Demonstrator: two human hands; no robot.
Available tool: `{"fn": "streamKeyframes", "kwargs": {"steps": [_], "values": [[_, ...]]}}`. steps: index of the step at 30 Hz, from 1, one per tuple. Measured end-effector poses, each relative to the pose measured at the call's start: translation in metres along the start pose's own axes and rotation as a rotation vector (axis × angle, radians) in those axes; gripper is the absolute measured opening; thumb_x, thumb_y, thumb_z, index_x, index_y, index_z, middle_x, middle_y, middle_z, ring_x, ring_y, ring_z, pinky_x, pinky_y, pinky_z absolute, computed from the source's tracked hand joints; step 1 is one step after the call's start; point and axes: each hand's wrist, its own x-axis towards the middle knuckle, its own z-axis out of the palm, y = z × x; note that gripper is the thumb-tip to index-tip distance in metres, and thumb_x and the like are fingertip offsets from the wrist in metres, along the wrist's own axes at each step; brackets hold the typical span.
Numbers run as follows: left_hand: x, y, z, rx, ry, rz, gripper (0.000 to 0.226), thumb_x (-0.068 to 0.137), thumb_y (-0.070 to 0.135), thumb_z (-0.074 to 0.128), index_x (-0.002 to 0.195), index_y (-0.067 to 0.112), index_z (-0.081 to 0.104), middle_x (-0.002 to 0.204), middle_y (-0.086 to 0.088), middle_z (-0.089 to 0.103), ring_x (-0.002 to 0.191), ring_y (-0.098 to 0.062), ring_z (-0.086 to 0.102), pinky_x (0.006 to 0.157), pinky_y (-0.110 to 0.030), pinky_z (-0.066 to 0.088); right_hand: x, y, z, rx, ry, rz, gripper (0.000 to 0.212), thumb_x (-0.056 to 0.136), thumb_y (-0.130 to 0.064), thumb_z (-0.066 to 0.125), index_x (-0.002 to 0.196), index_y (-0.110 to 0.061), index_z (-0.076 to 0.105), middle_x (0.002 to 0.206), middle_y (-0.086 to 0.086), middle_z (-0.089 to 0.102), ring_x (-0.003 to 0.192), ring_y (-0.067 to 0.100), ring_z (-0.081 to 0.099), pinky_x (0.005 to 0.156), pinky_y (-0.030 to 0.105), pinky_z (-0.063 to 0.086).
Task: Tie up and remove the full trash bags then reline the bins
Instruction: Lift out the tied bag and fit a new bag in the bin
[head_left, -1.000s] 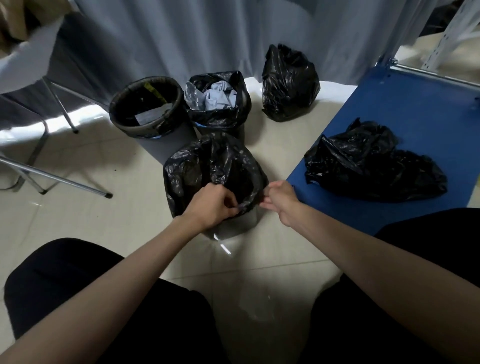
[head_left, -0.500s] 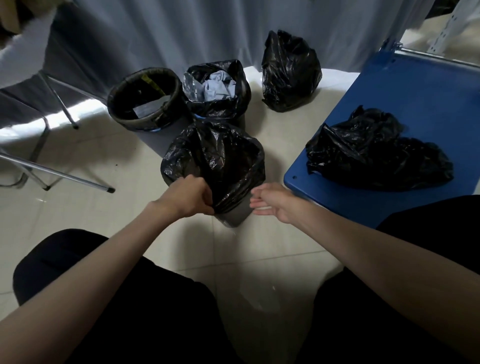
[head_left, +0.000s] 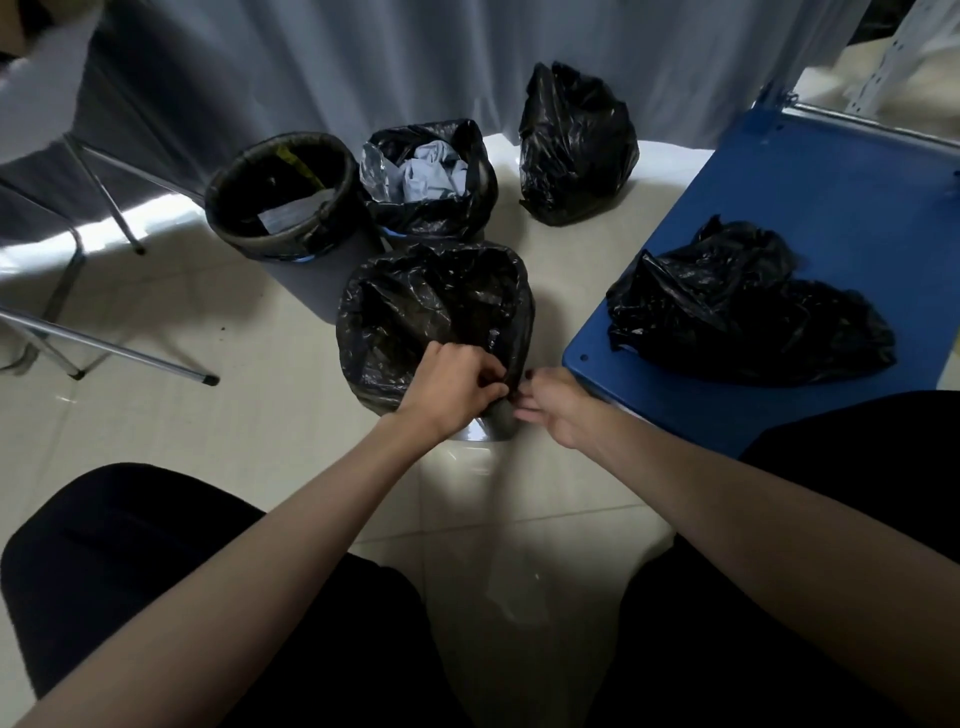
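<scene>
At frame centre, the left hand (head_left: 457, 384) pinches the black liner (head_left: 431, 306) over the nearest bin's (head_left: 496, 428) rim, apparently snugging it; the right hand (head_left: 558, 408) hovers beside, fingers loose, gripping nothing.

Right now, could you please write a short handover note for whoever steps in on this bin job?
Left hand: pinching the black plastic liner at the near rim of the nearest bin.
Right hand: fingers open, touching the same edge.
Done: one tied black trash bag stands on the floor by the curtain. The nearest bin's liner is draped over its rim and is being fitted.
Left: the middle bin's black bag holding grey waste is still untied. The round dark bin on the left holds some scraps. Spare black bags lie heaped on the blue platform.
</scene>
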Motion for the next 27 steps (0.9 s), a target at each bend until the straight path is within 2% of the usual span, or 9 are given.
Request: {"fn": "streamKeyframes", "kwargs": {"steps": [6, 9, 11, 14, 17, 20, 22, 24, 27], "values": [[0.0, -0.002, 0.001, 0.049, 0.015, -0.006, 0.017, 0.086, 0.039, 0.069, 0.098, 0.028, 0.074, 0.092, 0.005, 0.075, 0.091, -0.02, 0.066, 0.092, -0.039, 0.042, 0.003, -0.007, 0.002, 0.025, -0.023, -0.054, 0.02, 0.101, 0.0, 0.045, 0.114, -0.002, 0.059, 0.11, 0.016, 0.066, 0.105, 0.029, 0.064, 0.092, 0.037, 0.053], [0.001, -0.002, 0.004, 0.067, 0.039, -0.026, 0.021, 0.088, 0.04, 0.066, 0.104, 0.028, 0.073, 0.098, 0.005, 0.074, 0.095, -0.019, 0.065, 0.094, -0.035, 0.037, 0.005, -0.002, -0.008, -0.221, 0.002, -0.035, 0.014, 0.1, -0.004, 0.048, 0.089, -0.01, 0.055, 0.084, 0.011, 0.06, 0.072, 0.02, 0.061, 0.073, 0.034, 0.058], [0.0, 0.001, 0.006, 0.058, 0.045, -0.03, 0.024, 0.089, 0.04, 0.065, 0.108, 0.027, 0.072, 0.104, 0.006, 0.073, 0.099, -0.018, 0.064, 0.095, -0.033, 0.035, 0.009, 0.002, -0.018, -0.363, 0.088, -0.01, 0.009, 0.099, -0.006, 0.052, 0.092, -0.008, 0.056, 0.078, 0.009, 0.056, 0.06, 0.016, 0.053, 0.057, 0.028, 0.052], [-0.001, 0.002, 0.008, -0.028, 0.055, -0.025, 0.025, 0.088, 0.038, 0.067, 0.108, 0.022, 0.073, 0.108, 0.003, 0.073, 0.101, -0.019, 0.065, 0.097, -0.038, 0.041, 0.007, -0.011, -0.018, -0.327, 0.254, -0.125, 0.015, 0.098, -0.008, 0.048, 0.085, -0.01, 0.056, 0.084, 0.011, 0.058, 0.061, 0.019, 0.054, 0.053, 0.028, 0.049], [-0.006, -0.009, 0.008, -0.073, 0.105, -0.003, 0.025, 0.094, 0.042, 0.059, 0.1, 0.022, 0.073, 0.1, 0.002, 0.07, 0.097, -0.02, 0.063, 0.089, -0.042, 0.046, -0.004, -0.039, -0.002, -0.165, 0.288, -0.309, 0.023, 0.093, -0.036, 0.053, 0.097, -0.013, 0.052, 0.091, 0.007, 0.061, 0.074, 0.021, 0.06, 0.046, 0.025, 0.046], [-0.007, -0.029, 0.004, -0.065, 0.162, -0.04, 0.025, 0.099, 0.032, 0.05, 0.102, 0.017, 0.07, 0.098, -0.002, 0.066, 0.097, -0.023, 0.061, 0.086, -0.043, 0.048, -0.018, -0.048, 0.01, -0.362, 0.206, -0.441, 0.04, 0.073, -0.051, 0.067, 0.097, -0.027, 0.044, 0.101, 0.0, 0.057, 0.086, 0.017, 0.061, 0.061, 0.035, 0.055], [0.0, -0.047, -0.002, 0.015, 0.098, -0.073, 0.025, 0.098, 0.028, 0.049, 0.11, 0.019, 0.069, 0.109, -0.003, 0.065, 0.105, -0.025, 0.06, 0.091, -0.044, 0.048, -0.022, -0.045, 0.013, -0.554, 0.167, -0.473, 0.045, 0.072, -0.037, 0.073, 0.1, -0.028, 0.039, 0.107, 0.0, 0.05, 0.092, 0.02, 0.057, 0.071, 0.041, 0.056], [0.015, -0.061, -0.01, 0.153, -0.07, -0.072, 0.031, 0.097, 0.03, 0.051, 0.123, 0.023, 0.064, 0.128, -0.002, 0.06, 0.119, -0.026, 0.055, 0.1, -0.042, 0.044, -0.024, -0.043, 0.011, -0.699, 0.151, -0.524, 0.042, 0.079, -0.019, 0.071, 0.103, -0.025, 0.037, 0.109, 0.0, 0.044, 0.091, 0.021, 0.052, 0.07, 0.035, 0.046], [0.039, -0.072, -0.017, 0.388, -0.356, 0.026, 0.051, 0.093, 0.041, 0.058, 0.142, 0.028, 0.049, 0.154, 0.001, 0.038, 0.141, -0.025, 0.034, 0.117, -0.04, 0.027, -0.028, -0.044, 0.006, -0.875, 0.16, -0.658, 0.037, 0.084, -0.01, 0.064, 0.108, -0.022, 0.039, 0.114, 0.0, 0.037, 0.085, 0.02, 0.048, 0.072, 0.032, 0.039]]}}
